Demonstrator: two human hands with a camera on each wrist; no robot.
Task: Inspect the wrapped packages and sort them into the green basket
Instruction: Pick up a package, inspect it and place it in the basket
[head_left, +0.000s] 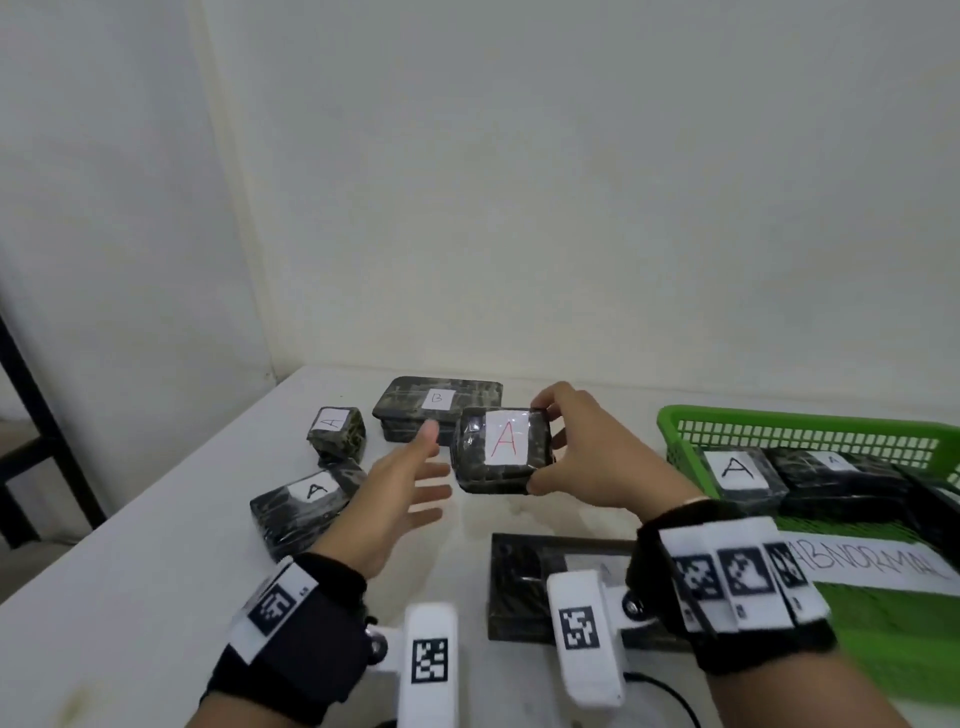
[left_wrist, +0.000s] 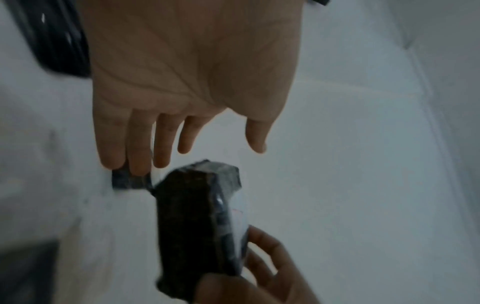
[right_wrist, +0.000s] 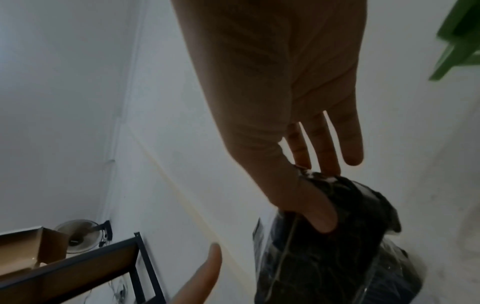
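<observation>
Package marked with a red A (head_left: 501, 449), pinched in the right grip (head_left: 587, 457) above the surface (head_left: 156, 545), faces inspection; left grip (head_left: 402, 486) hovers spread and empty beside it. Next, likely, a carry rightward into the green basket (head_left: 800, 423).

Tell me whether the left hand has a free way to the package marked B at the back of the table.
Probably yes. The left hand is open and holds nothing, and the package marked B lies just beyond its fingers with nothing on top. The right hand holds the red A package beside that path.
</observation>
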